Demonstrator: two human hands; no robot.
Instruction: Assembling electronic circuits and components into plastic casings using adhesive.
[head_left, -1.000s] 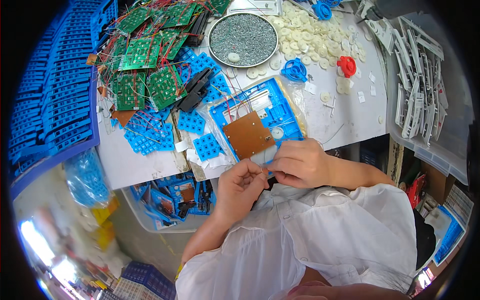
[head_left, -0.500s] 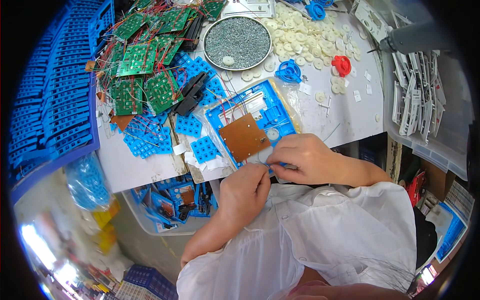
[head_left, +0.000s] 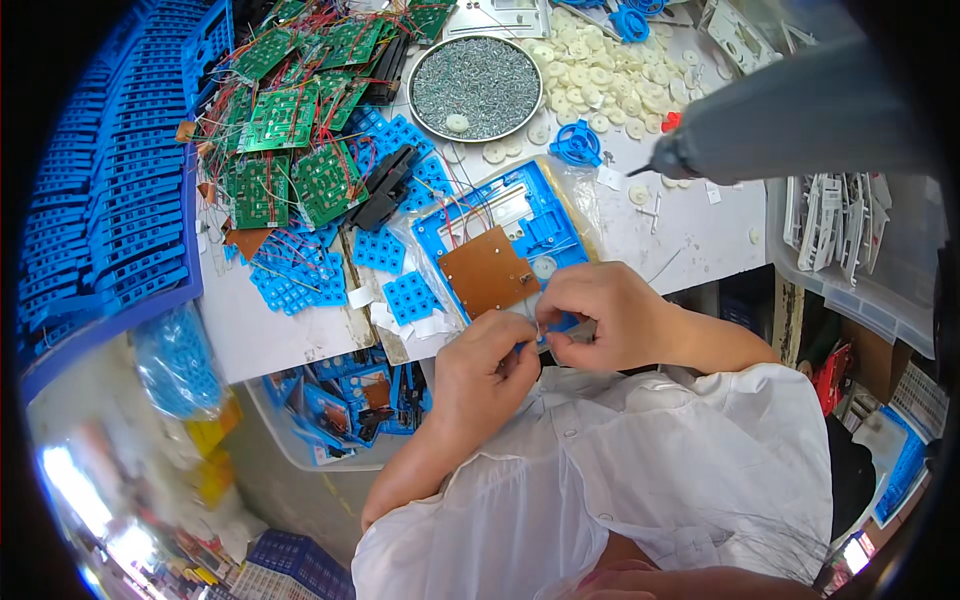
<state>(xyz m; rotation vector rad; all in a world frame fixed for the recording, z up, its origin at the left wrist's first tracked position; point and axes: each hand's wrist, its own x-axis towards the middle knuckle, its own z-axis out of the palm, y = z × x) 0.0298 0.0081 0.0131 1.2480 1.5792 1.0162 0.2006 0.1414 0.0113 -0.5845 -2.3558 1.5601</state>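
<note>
Both hands meet at the near edge of a blue plastic housing [head_left: 552, 240], fingertips almost touching. My left hand [head_left: 487, 365] is closed in a pinch. Across from it, my right hand [head_left: 612, 312] pinches too, thumb and forefinger curled toward the left fingertips. Something tiny, with a bit of blue and a pale thin strand, shows between them; its kind is too small to tell. A brown circuit board [head_left: 485, 275] lies in the housing, with red and dark wires running from its far side. Beside the board sits a white disc [head_left: 544, 267].
A grey electric screwdriver [head_left: 780, 125] hangs over the table's right side, bit pointing left. Beyond the housing stand a round tray of screws [head_left: 475, 85] and a heap of cream discs [head_left: 600, 75]. Green circuit boards [head_left: 280, 120] pile up at left; bins flank the table.
The hanging screwdriver has swung nearer and leftward, covering the red part and some of the white pieces. My fingers have shifted slightly, opening a gap under the right-hand pinch; the housing stays put.
</note>
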